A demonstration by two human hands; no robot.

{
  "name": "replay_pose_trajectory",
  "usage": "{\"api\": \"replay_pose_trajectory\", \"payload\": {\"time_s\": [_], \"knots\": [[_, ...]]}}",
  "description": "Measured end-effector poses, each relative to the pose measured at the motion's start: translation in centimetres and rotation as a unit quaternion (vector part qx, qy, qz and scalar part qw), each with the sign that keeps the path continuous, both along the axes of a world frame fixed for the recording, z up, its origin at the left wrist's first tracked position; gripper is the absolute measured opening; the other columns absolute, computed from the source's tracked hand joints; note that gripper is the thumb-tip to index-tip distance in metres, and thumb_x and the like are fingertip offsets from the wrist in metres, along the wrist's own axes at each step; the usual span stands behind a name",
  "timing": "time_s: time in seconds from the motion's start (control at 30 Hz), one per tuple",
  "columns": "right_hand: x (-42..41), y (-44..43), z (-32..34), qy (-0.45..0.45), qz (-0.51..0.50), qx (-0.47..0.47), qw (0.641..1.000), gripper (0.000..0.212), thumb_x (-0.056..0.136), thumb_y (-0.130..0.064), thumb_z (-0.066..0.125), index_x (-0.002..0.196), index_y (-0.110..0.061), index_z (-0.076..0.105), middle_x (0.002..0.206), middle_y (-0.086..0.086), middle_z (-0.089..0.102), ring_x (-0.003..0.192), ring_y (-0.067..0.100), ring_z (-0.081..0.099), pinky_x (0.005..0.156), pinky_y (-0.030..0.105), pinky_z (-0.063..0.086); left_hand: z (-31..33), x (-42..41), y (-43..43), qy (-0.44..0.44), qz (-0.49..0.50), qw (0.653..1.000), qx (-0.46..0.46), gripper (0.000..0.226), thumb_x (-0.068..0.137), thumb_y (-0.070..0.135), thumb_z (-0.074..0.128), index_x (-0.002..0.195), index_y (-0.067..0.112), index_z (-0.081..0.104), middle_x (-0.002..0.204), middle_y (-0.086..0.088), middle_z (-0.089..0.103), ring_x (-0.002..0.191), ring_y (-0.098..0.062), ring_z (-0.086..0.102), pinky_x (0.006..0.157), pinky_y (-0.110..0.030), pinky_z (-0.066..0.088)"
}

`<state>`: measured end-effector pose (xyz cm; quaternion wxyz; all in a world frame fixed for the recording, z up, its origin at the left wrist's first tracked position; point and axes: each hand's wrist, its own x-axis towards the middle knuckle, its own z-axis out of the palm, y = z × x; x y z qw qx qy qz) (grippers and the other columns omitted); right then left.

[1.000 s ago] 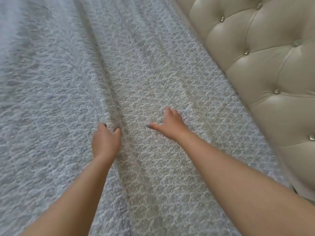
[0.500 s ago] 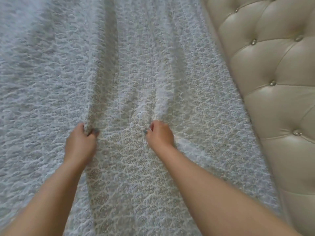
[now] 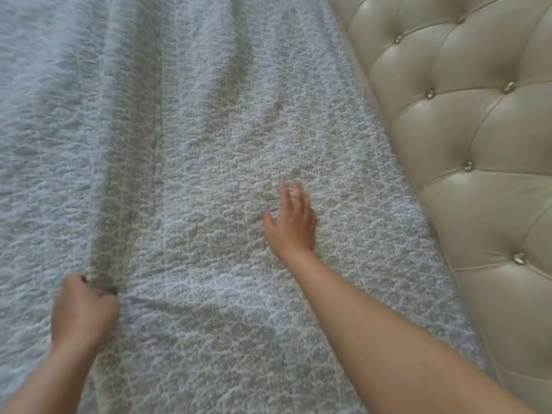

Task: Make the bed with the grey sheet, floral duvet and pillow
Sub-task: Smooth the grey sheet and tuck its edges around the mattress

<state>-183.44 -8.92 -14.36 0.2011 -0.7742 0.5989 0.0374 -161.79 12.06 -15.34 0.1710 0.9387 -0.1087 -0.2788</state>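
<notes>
Along the head edge of the bed, in the head view, the floral duvet lies spread across everything visible, running right up against the tufted headboard. It is rumpled: a long crease runs from the far side toward the near edge. The left hand sits at the near end of that crease, fingers curled and pinching a tuck of the cloth between thumb and fingertips. The right hand hovers or skims closer to the headboard, its fingers straight and spread; blur hides whether the palm touches.

The step in hand looks like smoothing and squaring the duvet. Next, I judge, the pinched tuck needs a pull toward the near edge while the flat hand sweeps the ripples outward.

No container shows; neither the grey sheet nor the pillow is in sight.
</notes>
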Motion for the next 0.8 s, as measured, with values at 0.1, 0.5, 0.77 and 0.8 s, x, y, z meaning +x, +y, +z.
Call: {"api": "replay_pose_trajectory", "payload": {"time_s": [0.1, 0.5, 0.77, 0.8], "knots": [[-0.8, -1.3, -2.1, 0.068, 0.114, 0.067, 0.989, 0.067, 0.097, -0.058, 0.022, 0.149, -0.039, -0.017, 0.155, -0.004, -0.028, 0.142, 0.031, -0.026, 0.114, 0.059, -0.011, 1.0, -2.8, -2.9, -0.169, -0.061, 0.980, -0.084, 0.078, 0.069, -0.010, 0.060, 0.137, 0.012, 0.027, 0.140, -0.022, 0.032, 0.129, -0.042, 0.031, 0.107, -0.056, 0.028], [-7.9, -16.1, -3.4, -0.018, 0.111, -0.051, 0.992, 0.046, 0.100, -0.042, 0.037, 0.146, -0.037, 0.032, 0.158, -0.005, 0.021, 0.147, 0.018, 0.016, 0.120, 0.048, 0.013, -4.6, -7.7, -23.3, -0.158, -0.420, 0.884, -0.130, 0.054, 0.102, 0.045, 0.022, 0.153, 0.028, 0.020, 0.161, 0.005, 0.010, 0.149, -0.013, -0.001, 0.121, -0.040, -0.002], [-4.9, -32.8, -3.5, 0.011, -0.157, -0.146, 0.977, 0.062, 0.098, -0.045, 0.036, 0.153, -0.030, 0.015, 0.162, 0.005, 0.005, 0.148, 0.029, 0.005, 0.120, 0.048, 0.008, -7.1, -7.8, -25.4, -0.245, -0.388, 0.879, -0.132, 0.059, 0.091, 0.037, 0.030, 0.148, 0.023, 0.036, 0.156, -0.004, 0.031, 0.146, -0.022, 0.021, 0.120, -0.045, 0.012], [-3.6, -32.9, -4.1, 0.019, -0.229, -0.110, 0.967, 0.063, 0.098, -0.047, 0.031, 0.154, -0.028, 0.011, 0.162, 0.006, 0.004, 0.149, 0.031, 0.003, 0.120, 0.049, 0.005, -7.2, -7.7, -25.6, -0.252, -0.383, 0.879, -0.135, 0.060, 0.089, 0.036, 0.030, 0.147, 0.023, 0.037, 0.155, -0.004, 0.032, 0.146, -0.022, 0.022, 0.119, -0.046, 0.013]]}}
